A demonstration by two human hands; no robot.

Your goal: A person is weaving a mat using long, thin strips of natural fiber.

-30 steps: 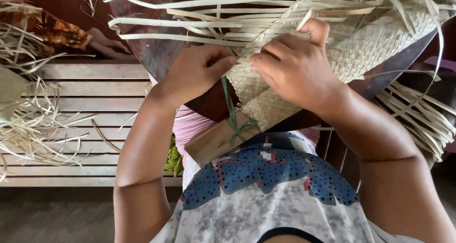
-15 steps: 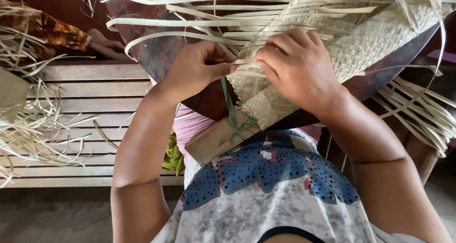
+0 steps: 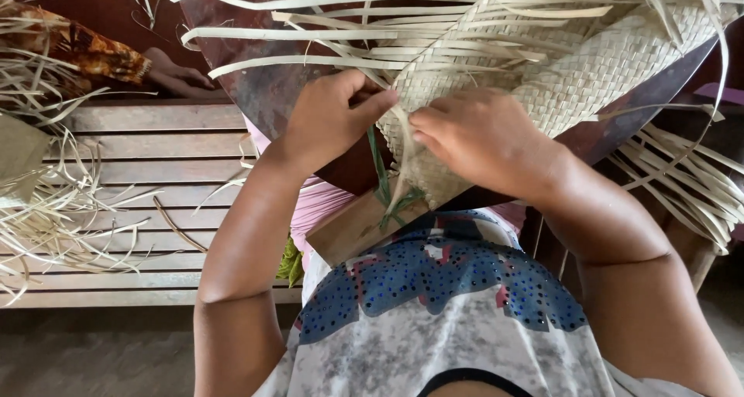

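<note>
up close, the left hand [image 3: 329, 122] and right hand [image 3: 473, 137] both pinch pale strips at the lower edge of the woven mat [image 3: 604, 63], lying across a dark board [image 3: 271, 87] above the slatted bench [image 3: 139, 157]. light, springy and likely brittle, the strips seem best gripped near the weave.

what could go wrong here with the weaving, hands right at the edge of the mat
The left hand and right hand pinch thin strips at the corner of the woven mat; a dry strip might crack or split if folded sharply. The many loose strips fanning out to the left could tangle or get crossed in the wrong order, leaving the edge uneven.
</note>
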